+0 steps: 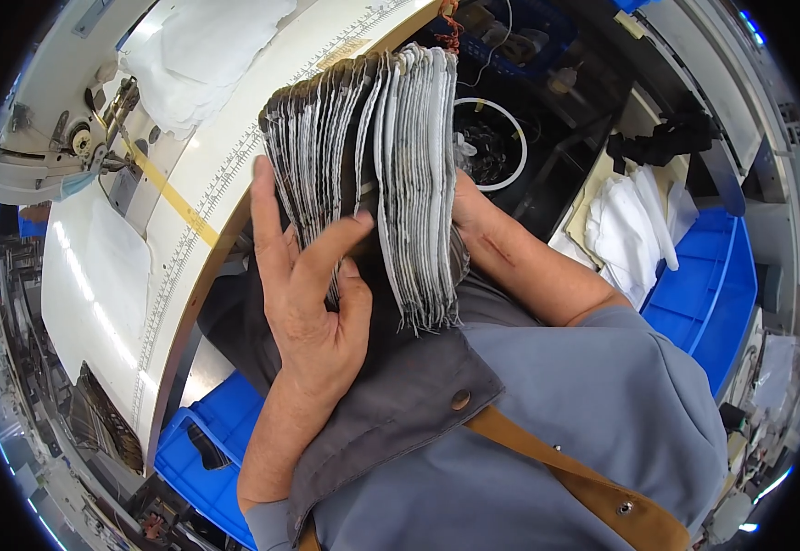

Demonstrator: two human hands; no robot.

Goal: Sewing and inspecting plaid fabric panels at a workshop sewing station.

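My grey-blue fabric shirt (593, 395) lies nearest, crossed by a tan strap with metal snaps (551, 455) and the folded-over flap of a dark grey cloth apron (400, 376); just beyond, above my lap, stands the thick stack of dark fabric pieces with pale, frayed edges (423, 174); it is parted by a dark gap, a looser fan on the left and a tighter block on the right, with loose threads hanging at its lower end.

My left hand (315, 285) is loosely spread, one finger along the stack's outer left side, another reaching across the front toward the gap, its tip somewhat blurred; my right hand (464, 197) is mostly hidden behind the block, so I cannot tell how firmly it grips.

I judge the step in hand to be leafing through or separating the layers; the next move seems to call for a steady right hand behind the block and a light left fingertip in the gap, keeping the edges even.

On my left runs the white surface with a printed ruler edge (168, 220), a yellow tape strip (163, 188) across it; on my right, folded white cloths (625, 230) lie beside a blue plastic bin (716, 294).
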